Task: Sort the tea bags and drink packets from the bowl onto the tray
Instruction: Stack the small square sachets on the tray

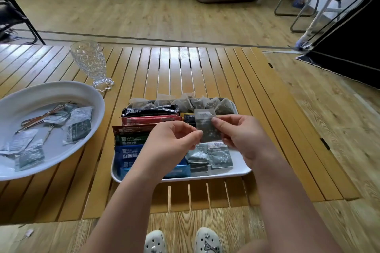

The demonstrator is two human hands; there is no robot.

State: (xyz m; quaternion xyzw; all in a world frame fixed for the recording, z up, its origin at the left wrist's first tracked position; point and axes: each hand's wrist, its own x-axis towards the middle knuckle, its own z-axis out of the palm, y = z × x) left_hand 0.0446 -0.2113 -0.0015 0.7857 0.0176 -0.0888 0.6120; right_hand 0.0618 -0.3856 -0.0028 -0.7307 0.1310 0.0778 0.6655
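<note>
**A:** ok, head cam. Both hands are up over the white rectangular tray point(242, 167). The left hand point(171, 144) and right hand point(239, 135) each pinch a side of one small grey-green foil sachet point(206, 127), thumb and fingertips closed on its edges, holding it upright just above the tray. So it's already out of the bowl and not yet set down.

**B:** where do you reckon it goes?

**A:** My guess is the near-right corner, where two matching grey-green sachets point(211, 155) lie side by side. The left column is long stick packets stacked in a row: black point(150, 110), red point(151, 119), brown point(131, 129), green point(131, 139), blue point(125, 155). Along the far edge sit the translucent mesh pyramid tea bags point(185, 102). The next move looks like lowering it flat beside its twins and letting go without nudging them.

**B:** much left?

**A:** Yeah, the big white oval bowl point(61, 92) on the left holds a handful more sachets point(78, 129) plus some thin brownish sticks point(47, 115), can't tell what those are.

**B:** anything in the way?

**A:** A cut-glass goblet point(90, 63) stands on the slatted wooden table point(195, 68) just behind the bowl, near the reach path back to it. Could get clipped, I'd say. The tray is also getting crowded.
</note>
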